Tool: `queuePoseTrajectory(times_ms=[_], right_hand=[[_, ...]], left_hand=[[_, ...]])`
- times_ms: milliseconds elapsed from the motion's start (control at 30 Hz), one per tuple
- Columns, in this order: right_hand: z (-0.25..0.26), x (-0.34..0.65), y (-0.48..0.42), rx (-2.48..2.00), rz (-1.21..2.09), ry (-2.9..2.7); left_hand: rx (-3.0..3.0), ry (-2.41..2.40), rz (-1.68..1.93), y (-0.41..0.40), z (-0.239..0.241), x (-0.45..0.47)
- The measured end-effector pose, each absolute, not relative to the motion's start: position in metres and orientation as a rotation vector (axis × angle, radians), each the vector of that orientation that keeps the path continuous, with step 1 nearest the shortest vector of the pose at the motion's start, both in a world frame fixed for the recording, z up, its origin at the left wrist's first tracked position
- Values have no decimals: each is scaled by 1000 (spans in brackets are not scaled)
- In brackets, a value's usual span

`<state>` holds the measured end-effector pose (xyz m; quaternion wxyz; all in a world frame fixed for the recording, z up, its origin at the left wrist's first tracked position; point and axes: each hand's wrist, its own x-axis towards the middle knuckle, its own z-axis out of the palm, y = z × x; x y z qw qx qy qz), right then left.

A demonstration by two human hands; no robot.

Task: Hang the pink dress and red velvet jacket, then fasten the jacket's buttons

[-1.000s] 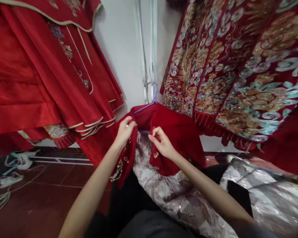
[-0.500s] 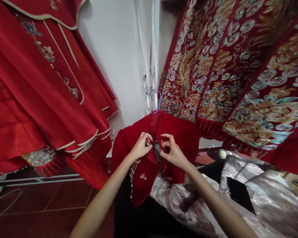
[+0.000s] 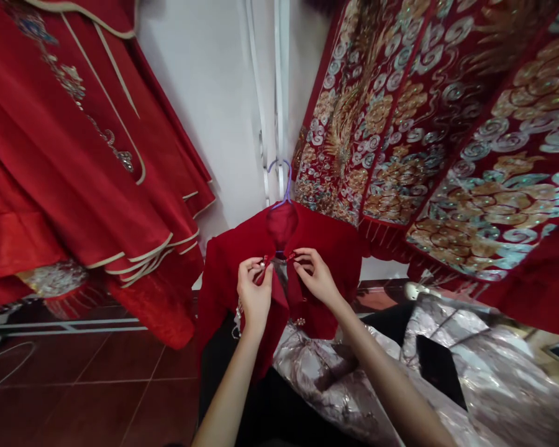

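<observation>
Garment [image 3: 336, 242] in deep red hangs from a purple hanger [image 3: 289, 183] mid-scene, its front slightly parted. From where I stand, the left grip [image 3: 254, 295] is closed on its left front edge near the neckline, thumb against fingers with the cloth between. The right grip [image 3: 320, 282] takes the opposite edge at the same level, thumb and fingertip drawn nearly together on the cloth; a narrow gap separates the two edges. Embroidered cloth [image 3: 447, 124] hangs to the far right, red clothes [image 3: 88, 161] to the left, and silvery fabric [image 3: 507, 366] lies near right.
</observation>
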<state>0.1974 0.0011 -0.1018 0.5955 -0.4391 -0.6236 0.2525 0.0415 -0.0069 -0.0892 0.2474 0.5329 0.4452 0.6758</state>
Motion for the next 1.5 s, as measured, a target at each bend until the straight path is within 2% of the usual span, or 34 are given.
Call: queuePoseTrajectory(times_ms=[167, 500, 800, 1000, 1300, 1500], right_hand=[[-97, 196, 13, -990, 557, -1506], [-86, 195, -17, -856, 654, -1494], [-78, 184, -13, -883, 492, -1515], [-77, 185, -18, -892, 417, -1528], [-77, 188, -7, -881, 629, -1497], [-76, 191, -6, -882, 627, -1507]], left_hand=[[1381, 1150, 1858, -9, -85, 49], [1640, 1138, 1663, -6, -77, 45], [1779, 1057, 1469, 4, -68, 30], [2132, 1066, 1255, 0, -51, 23], [2372, 1115, 1105, 5, -38, 19], [2480, 1180, 1093, -2, -34, 23]])
